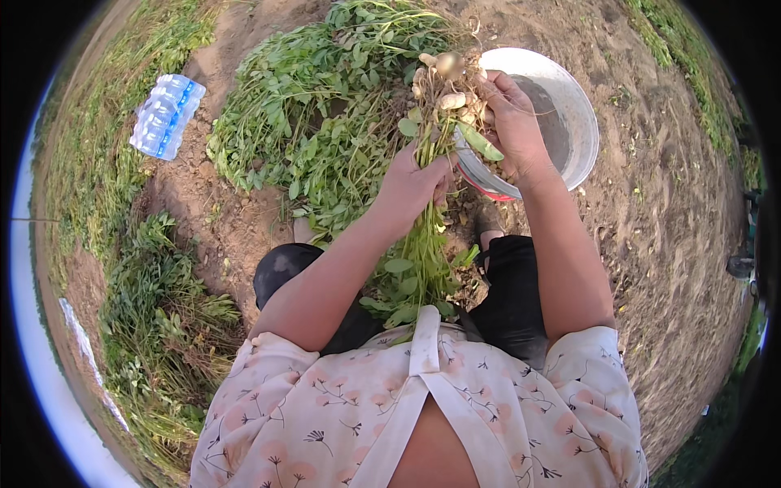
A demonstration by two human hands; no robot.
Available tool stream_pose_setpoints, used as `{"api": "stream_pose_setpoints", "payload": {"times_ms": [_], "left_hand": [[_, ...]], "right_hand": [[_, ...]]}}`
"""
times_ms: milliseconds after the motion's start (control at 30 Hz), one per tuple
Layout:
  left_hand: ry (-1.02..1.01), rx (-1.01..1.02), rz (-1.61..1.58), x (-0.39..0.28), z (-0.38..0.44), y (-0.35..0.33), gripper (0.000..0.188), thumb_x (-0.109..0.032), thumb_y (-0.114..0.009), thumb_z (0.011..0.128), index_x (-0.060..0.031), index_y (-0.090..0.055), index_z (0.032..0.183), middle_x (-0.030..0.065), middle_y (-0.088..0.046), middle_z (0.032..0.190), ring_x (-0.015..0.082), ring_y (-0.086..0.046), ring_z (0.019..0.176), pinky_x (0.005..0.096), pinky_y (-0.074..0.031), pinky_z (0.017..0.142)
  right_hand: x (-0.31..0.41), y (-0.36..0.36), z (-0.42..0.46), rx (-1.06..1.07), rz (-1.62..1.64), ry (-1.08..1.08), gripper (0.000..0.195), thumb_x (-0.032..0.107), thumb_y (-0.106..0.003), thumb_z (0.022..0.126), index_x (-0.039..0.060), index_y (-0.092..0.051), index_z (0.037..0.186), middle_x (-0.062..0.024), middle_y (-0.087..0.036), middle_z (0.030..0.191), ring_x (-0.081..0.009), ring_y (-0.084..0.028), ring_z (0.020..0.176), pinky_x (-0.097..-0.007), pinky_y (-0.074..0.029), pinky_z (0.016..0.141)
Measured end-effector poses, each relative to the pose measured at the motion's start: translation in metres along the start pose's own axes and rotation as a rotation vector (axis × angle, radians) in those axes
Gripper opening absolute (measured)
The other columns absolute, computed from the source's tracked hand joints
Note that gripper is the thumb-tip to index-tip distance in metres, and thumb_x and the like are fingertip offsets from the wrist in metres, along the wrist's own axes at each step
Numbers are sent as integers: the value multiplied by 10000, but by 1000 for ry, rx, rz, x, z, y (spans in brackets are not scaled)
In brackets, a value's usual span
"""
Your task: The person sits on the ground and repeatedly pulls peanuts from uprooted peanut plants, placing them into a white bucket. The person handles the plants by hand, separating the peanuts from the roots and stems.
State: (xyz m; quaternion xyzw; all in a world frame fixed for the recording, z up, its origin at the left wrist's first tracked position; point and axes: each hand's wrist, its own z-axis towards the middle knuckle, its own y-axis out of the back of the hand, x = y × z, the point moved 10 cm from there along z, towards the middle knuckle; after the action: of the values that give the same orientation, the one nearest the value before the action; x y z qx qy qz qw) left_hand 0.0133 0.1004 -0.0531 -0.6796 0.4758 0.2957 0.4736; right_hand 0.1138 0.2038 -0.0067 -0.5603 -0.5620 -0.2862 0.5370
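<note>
My left hand (421, 177) is closed round the green stems of an uprooted peanut plant (427, 244), whose leafy end hangs down between my knees. Roots with several pale peanut pods (453, 101) stick up above that fist. At the right side of this root cluster is my right hand (511, 122), its fingers bent against the pods; whether they grip a pod is hidden. Behind and below my right hand stands a white bucket (586, 116) with a grey inside. Some peanuts show at its near left part, partly covered by the hand and a leaf.
A big heap of leafy peanut plants (293, 104) lies on the soil ahead and to the left. Further left is a plastic-wrapped pack of water bottles (168, 117). More pulled plants (165, 323) lie at the lower left. Bare soil (665, 213) stretches along the right.
</note>
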Motion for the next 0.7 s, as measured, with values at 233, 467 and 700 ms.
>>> {"api": "stream_pose_setpoints", "payload": {"times_ms": [233,467,700], "left_hand": [[17,-20,10,6,1,-5,108,-160,-623,954,-72,-561,952,-15,-496,716,99,-450,584,282,-401,539],[-3,51,15,-10,-4,-22,133,-165,-628,959,-72,-533,963,-29,-461,706,83,-433,578,269,-377,517],[-4,60,62,-3,3,-27,177,-146,-629,957,-61,-505,1050,-28,-460,702,77,-424,570,265,-365,508]], "right_hand": [[22,20,6,-147,-294,294,207,159,-657,964,97,-576,1145,-26,-661,835,-73,-617,688,-235,-498,564],[57,41,-1,-292,-626,532,207,157,-624,974,78,-574,1158,-67,-690,818,-92,-552,621,-296,-471,577],[41,63,18,-325,-400,430,144,179,-592,998,90,-625,1106,13,-592,670,-96,-507,579,-303,-424,526]]}}
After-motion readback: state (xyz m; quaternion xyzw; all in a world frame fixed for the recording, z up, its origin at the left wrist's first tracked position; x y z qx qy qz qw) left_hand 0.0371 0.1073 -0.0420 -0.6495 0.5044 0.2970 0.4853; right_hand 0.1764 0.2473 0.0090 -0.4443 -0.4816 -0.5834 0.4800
